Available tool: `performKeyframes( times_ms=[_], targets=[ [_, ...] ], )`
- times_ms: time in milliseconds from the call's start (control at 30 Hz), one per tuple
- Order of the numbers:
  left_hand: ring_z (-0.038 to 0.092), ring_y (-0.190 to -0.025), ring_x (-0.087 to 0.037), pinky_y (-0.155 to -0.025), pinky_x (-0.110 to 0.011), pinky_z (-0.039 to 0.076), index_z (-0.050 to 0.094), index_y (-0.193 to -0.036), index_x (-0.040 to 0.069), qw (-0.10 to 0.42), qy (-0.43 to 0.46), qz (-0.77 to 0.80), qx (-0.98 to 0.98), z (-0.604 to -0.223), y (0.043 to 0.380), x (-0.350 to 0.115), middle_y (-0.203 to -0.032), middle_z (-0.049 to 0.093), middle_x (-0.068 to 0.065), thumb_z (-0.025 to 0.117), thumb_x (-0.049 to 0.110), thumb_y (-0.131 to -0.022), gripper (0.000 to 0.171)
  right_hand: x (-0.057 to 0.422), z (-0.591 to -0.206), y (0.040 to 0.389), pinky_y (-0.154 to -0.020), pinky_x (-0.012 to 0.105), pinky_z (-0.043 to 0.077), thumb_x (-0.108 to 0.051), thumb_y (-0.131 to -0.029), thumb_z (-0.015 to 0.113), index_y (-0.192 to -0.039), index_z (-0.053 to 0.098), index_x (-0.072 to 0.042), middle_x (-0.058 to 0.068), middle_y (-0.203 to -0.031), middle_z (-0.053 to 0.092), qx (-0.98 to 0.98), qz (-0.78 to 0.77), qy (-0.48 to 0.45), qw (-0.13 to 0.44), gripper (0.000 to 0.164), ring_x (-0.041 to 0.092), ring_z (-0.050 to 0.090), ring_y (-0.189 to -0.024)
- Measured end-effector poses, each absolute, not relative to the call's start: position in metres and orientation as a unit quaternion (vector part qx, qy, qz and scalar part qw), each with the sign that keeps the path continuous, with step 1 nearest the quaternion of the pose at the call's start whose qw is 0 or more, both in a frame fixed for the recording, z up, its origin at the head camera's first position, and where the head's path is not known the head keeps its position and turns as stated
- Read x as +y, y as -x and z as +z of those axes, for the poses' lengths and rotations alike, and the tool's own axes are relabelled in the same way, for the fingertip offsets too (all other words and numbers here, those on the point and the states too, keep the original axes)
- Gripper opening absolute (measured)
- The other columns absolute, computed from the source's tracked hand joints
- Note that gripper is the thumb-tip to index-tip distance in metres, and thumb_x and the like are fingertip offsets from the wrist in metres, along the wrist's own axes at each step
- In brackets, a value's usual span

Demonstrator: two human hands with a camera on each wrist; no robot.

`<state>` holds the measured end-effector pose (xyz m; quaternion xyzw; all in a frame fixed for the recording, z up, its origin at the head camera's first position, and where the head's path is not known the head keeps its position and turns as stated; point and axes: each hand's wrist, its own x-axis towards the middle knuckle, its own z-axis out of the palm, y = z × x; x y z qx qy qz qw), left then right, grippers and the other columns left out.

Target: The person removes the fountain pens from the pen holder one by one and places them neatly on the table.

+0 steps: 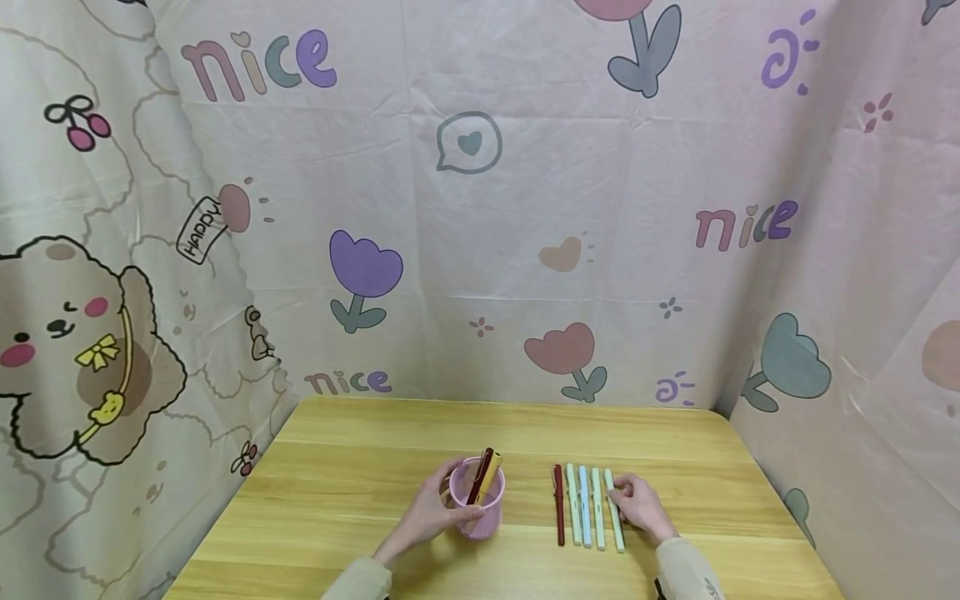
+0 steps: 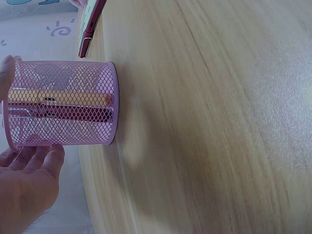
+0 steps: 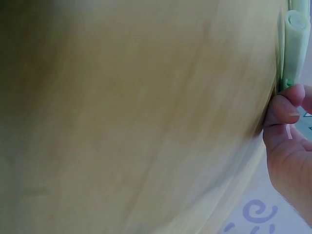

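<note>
My left hand (image 1: 435, 510) grips the pink mesh pen holder (image 1: 482, 527) round its rim, fingers on one side and thumb on the other. Inside the holder lean a dark red pen (image 1: 478, 479) and a yellow pen (image 1: 491, 477); their lower parts show through the mesh in the left wrist view. On the right, my right hand (image 1: 640, 502) pinches the rightmost pale green pen (image 1: 617, 525) near its upper half. In the right wrist view, thumb and fingers meet at that green pen (image 3: 295, 48), whose end points toward the camera.
Left of the pinched pen lie a pale green pen (image 1: 597, 512), a light blue pen (image 1: 585, 508), another pale green pen (image 1: 573, 508) and a dark red pen (image 1: 559, 508), side by side. The wooden table (image 1: 337, 450) ends at a patterned cloth (image 1: 480, 250) behind.
</note>
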<state>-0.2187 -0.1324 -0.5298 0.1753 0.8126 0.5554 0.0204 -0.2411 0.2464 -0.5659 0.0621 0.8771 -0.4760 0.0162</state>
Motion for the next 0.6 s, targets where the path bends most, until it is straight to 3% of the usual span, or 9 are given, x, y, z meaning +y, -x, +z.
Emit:
performKeyframes(
  times_ms=[600],
  targets=[
    [0.048,-0.135,-0.051,-0.114,-0.060,0.044,0.035,-0.150,-0.005,0.026,-0.172,0.559,0.811,-0.5299,0.2185,-0.1319,-0.148,0.045,-0.034,0.087,0.018,-0.077,0.093,0.2433,-0.5607,0.2393,-0.049,0.020,0.043,-0.006,-0.098,0.059,-0.124,0.055,0.014,0.005,-0.080,0.050,0.875,-0.480,-0.065,0.017,0.034,0.016,0.054,-0.061]
  ],
)
